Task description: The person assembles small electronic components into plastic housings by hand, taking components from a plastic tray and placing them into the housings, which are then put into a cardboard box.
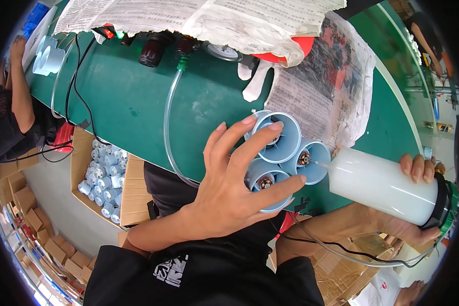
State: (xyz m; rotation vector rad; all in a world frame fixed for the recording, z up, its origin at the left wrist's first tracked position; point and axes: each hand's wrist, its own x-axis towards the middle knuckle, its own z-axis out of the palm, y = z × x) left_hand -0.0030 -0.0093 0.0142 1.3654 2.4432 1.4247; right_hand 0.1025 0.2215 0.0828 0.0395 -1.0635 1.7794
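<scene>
Three light-blue plastic cups stand pressed together on the green table: an upper cup (pixel 285 144), a right cup (pixel 319 166) and a lower cup (pixel 262 171). Small round copper-coloured parts show down inside the right and lower ones. Spread over this cluster, my left hand (pixel 224 183) grips it, its fingers on the upper cup and its thumb across the lower cup to the right cup's rim. My right hand (pixel 418 173) is wrapped round a large dispensing syringe (pixel 377 181) filled with white material. The syringe lies tilted, its thin nozzle reaching into the right cup.
Newspaper (pixel 321 86) covers part of the table and a device with a pressure gauge (pixel 223 52). A clear hose (pixel 167 117) runs toward me. At left, a cardboard box (pixel 132 191) holds many blue cups (pixel 104 176), and another person's arm (pixel 20 97) shows by more cups (pixel 51 60).
</scene>
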